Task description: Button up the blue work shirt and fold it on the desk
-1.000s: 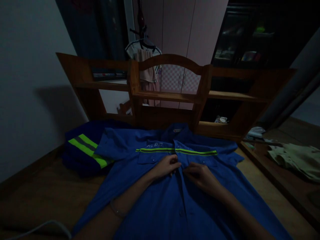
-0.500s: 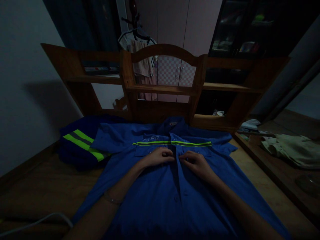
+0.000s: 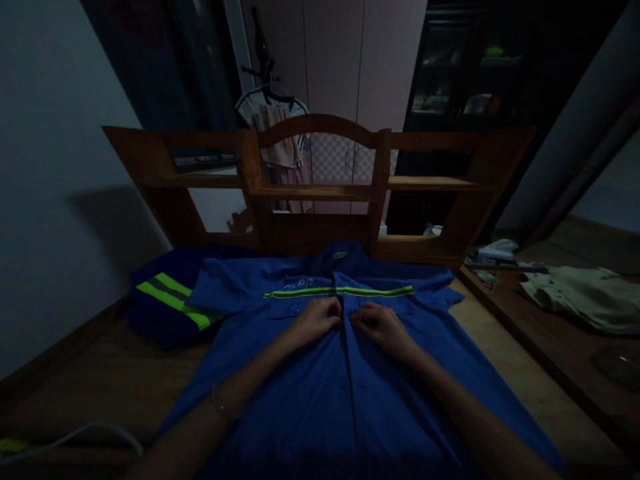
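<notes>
A blue work shirt with a yellow-green reflective stripe across the chest lies face up on a wooden surface. My left hand and my right hand rest side by side on the shirt's front placket, just below the stripe. Both have their fingers curled and pinch the fabric edges at the button line. A thin bracelet circles my left wrist.
A second folded blue garment with reflective stripes lies to the left of the shirt. A wooden headboard shelf stands behind. A pale green cloth lies at the right. A white cable crosses the lower left.
Both hands have moved slightly up the placket, closer to the reflective stripe, and the view has shifted a little.
</notes>
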`<state>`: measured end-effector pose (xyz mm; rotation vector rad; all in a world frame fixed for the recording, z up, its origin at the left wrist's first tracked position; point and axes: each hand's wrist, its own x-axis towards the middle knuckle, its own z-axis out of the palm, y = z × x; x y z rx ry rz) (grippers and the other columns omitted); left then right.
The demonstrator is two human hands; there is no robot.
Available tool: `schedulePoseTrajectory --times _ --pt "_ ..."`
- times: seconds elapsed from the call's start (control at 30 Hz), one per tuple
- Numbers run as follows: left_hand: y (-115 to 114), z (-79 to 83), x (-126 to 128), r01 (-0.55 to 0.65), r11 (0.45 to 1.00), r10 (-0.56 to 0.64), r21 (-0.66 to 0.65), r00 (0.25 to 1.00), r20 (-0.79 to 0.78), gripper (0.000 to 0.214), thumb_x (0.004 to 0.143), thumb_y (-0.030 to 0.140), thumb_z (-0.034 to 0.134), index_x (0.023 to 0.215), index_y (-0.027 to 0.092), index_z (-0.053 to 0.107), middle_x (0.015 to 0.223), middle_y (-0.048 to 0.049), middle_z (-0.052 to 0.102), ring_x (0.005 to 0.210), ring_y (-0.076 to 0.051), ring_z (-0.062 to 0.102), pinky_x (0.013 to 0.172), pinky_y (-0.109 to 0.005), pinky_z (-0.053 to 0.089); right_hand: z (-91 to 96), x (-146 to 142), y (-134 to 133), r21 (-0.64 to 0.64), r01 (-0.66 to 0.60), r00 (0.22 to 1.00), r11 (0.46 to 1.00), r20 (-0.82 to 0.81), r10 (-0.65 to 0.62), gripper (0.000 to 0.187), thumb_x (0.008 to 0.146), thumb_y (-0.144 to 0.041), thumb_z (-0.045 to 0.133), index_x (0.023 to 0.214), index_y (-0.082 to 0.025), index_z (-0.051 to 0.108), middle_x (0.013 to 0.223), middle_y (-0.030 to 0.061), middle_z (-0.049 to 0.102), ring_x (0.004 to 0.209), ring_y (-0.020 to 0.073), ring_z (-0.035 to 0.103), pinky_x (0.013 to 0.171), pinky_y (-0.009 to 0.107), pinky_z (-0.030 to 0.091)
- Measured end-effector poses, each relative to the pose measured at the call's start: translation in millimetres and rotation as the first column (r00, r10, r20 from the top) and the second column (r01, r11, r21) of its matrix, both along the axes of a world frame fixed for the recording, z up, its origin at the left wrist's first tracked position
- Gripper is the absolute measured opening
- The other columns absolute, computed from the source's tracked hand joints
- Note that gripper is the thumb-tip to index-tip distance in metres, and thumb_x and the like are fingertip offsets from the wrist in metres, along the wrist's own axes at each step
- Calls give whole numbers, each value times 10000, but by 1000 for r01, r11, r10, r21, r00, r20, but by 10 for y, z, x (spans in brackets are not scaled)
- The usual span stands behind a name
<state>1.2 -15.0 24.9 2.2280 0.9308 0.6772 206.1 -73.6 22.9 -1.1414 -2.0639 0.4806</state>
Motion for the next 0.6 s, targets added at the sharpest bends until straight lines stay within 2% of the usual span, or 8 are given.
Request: schedulePoseTrajectory --times 0.1,0.17,0.3,0.37,0.47,0.6 --pt "-25 -12 71 -102 994 106 -45 990 92 141 665 217 625 785 144 620 755 -21 637 707 -152 582 641 -232 417 32 20 -16 16 18 999 1000 -41 -17 151 856 -224 547 900 -194 689 846 41 617 714 141 571 635 233 414" --pt "-44 -84 97 -144 978 171 -154 968 182 172 657 244 645 788 134 628 751 -34 644 698 -157 594 633 -237 432 52 35 -24 19 29 997 999 -73 -28 151 856 -216 545 902 -197 688 860 38 621 737 142 578 654 234 420" --pt "-89 -221 88 -94 875 270 -476 910 316 238 612 242 687 796 100 637 746 -61 656 679 -161 611 642 -253 467 62 44 -19 4 69 990 998 -122 -68 142 848 -228 553 889 -201 686 894 30 635 770 149 584 671 237 429" --pt "-104 -236 66 -61 831 284 -553 901 328 243 590 206 693 799 91 647 749 -65 663 674 -157 614 654 -254 474 45 30 -7 -22 89 987 996 -134 -92 146 845 -246 556 902 -200 683 903 28 637 726 141 577 636 235 428" --pt "-108 -232 39 -24 814 269 -580 901 340 243 579 171 688 806 89 659 754 -62 669 676 -153 616 663 -250 476 2 -13 9 -57 75 989 996 -119 -81 141 834 -253 568 903 -198 679 874 21 633 675 127 560 604 230 421" --pt "-115 -275 39 -13 843 249 -538 896 368 238 583 172 685 806 91 663 754 -60 670 680 -154 617 653 -243 478 -49 -75 22 -88 40 994 995 -100 -49 107 818 -238 588 868 -199 673 835 5 627 667 116 553 602 222 415"
